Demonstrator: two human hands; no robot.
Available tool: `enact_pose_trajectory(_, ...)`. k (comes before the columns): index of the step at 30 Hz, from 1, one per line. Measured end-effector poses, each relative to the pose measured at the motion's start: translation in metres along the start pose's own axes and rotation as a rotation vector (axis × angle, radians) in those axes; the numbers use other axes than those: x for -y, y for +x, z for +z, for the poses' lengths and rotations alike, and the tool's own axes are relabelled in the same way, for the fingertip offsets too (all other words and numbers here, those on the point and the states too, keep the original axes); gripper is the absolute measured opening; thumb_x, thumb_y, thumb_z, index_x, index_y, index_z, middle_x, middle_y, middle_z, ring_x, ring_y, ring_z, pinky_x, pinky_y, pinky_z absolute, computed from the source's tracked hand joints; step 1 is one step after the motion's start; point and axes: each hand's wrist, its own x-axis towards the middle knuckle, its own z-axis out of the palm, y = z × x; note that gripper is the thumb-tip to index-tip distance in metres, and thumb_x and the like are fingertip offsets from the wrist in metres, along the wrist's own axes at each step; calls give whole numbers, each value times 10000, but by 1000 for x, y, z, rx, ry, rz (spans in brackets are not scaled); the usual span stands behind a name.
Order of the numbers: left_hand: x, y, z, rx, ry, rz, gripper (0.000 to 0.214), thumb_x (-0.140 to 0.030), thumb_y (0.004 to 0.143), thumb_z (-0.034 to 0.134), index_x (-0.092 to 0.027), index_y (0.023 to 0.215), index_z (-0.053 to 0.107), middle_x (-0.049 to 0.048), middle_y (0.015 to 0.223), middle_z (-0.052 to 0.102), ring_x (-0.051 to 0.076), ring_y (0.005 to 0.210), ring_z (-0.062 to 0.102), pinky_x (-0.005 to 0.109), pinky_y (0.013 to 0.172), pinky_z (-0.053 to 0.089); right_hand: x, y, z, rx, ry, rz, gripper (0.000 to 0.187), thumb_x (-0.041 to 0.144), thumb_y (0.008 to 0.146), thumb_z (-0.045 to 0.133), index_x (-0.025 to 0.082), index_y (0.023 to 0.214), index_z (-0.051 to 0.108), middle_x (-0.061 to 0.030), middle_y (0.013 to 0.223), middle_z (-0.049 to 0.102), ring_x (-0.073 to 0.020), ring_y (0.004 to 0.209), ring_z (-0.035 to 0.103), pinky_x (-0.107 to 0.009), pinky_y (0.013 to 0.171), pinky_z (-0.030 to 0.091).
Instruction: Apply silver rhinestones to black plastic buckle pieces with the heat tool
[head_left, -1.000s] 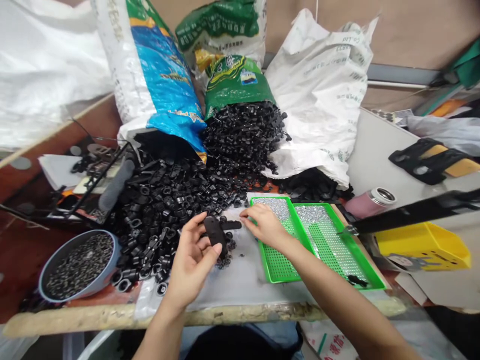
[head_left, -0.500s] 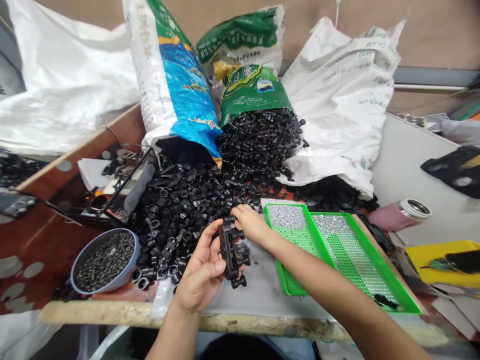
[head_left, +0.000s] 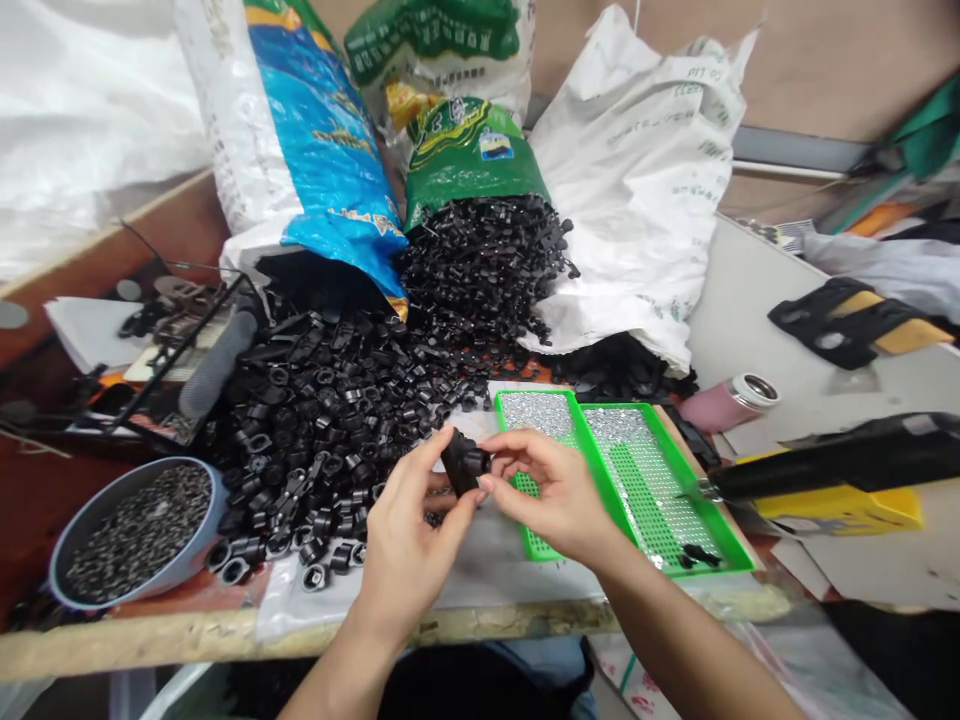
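Both hands meet over the table's front, above a white sheet (head_left: 480, 570). My left hand (head_left: 409, 540) grips a black plastic part (head_left: 461, 465) between thumb and fingers. My right hand (head_left: 555, 490) pinches the same part from the right, fingers closed on its end. A big heap of black plastic parts (head_left: 337, 400) lies just behind and to the left of the hands. Two green perforated trays (head_left: 637, 480) holding small shiny bits sit right of my right hand.
A grey bowl of small dark pieces (head_left: 135, 530) stands at the front left. Printed sacks (head_left: 315, 150) and a white sack (head_left: 637, 180) spill parts at the back. A pink flask (head_left: 727, 400), a yellow bin (head_left: 840, 505) and a black tool lie at the right.
My right hand left the heap and came onto the part in my left hand. The part has been raised and turned between both hands. The camera view has shifted.
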Motion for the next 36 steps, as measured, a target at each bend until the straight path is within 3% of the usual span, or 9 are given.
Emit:
enact_pose_trajectory(5, -4, 1, 4, -4, 77, 104, 603, -174, 897, 747, -323, 1453, 569, 49, 1288, 680, 142, 873, 742, 222, 729, 686, 0, -7, -9, -22, -141, -131, 263, 145, 880, 720, 218, 1133, 736, -18, 884, 752, -132, 729, 701, -262, 684, 608)
enact_pose_trajectory(14, -6, 2, 17, 10, 150, 193, 578, -187, 925, 722, -299, 1466, 551, 69, 1297, 686, 142, 850, 738, 215, 683, 687, -2, -16, -19, -71, -199, -151, 241, 173, 913, 725, 202, 1153, 738, -33, 911, 766, -138, 727, 714, -270, 694, 639)
enact_pose_trajectory(25, -9, 2, 31, 51, 184, 233, 578, -151, 934, 691, -309, 1469, 539, 74, 1326, 673, 197, 1025, 741, 239, 736, 693, -5, -29, -18, -206, -175, 81, 172, 278, 895, 747, 189, 1041, 758, -55, 924, 797, -162, 732, 746, -295, 695, 653)
enact_pose_trajectory(29, -11, 1, 33, 79, 157, 200, 582, -156, 922, 712, -314, 1457, 550, 70, 1326, 665, 195, 1024, 735, 240, 734, 692, -6, -29, -21, -228, -108, 71, 279, 252, 894, 733, 217, 1171, 733, -58, 983, 787, -170, 788, 746, -321, 732, 663)
enact_pose_trajectory(36, -13, 2, 33, 65, 140, 192, 577, -162, 917, 720, -301, 1453, 558, 70, 1300, 672, 180, 960, 734, 242, 720, 691, -4, -32, -28, -166, -173, -7, 243, 220, 905, 735, 244, 1147, 751, -58, 1059, 761, -153, 783, 721, -338, 770, 658)
